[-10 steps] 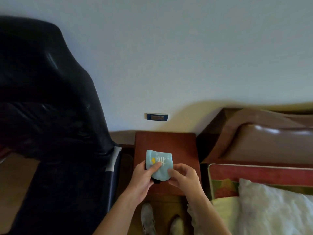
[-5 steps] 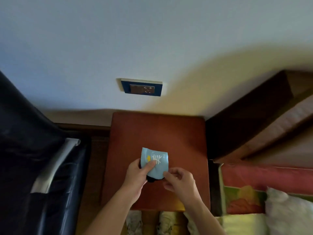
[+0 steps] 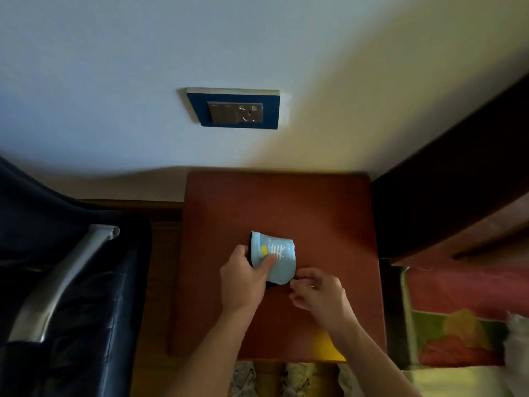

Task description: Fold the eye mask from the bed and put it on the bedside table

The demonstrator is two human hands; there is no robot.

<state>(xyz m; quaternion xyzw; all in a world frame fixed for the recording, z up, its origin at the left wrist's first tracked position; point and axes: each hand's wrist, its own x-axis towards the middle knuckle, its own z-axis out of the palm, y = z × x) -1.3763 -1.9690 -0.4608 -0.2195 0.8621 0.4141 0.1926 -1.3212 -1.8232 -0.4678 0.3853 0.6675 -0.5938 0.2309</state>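
Right hand (image 3: 317,296), fingers curled, pinching near edge of folded pale-blue eye mask (image 3: 276,257); left hand (image 3: 243,279) clasping its left side, thumb on top; mask over red-brown worktop (image 3: 329,224); wall socket (image 3: 235,111) beyond.

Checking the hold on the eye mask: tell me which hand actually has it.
The left hand holds the folded eye mask, thumb across its blue face. The right hand only pinches near its lower corner; contact unclear.

One folded eye mask (image 3: 279,260). Two hands: left (image 3: 243,279), right (image 3: 317,295). One worktop (image 3: 315,213). One wall socket plate (image 3: 234,110). One dark chair (image 3: 71,282). Two shoes: (image 3: 243,379), (image 3: 296,378).
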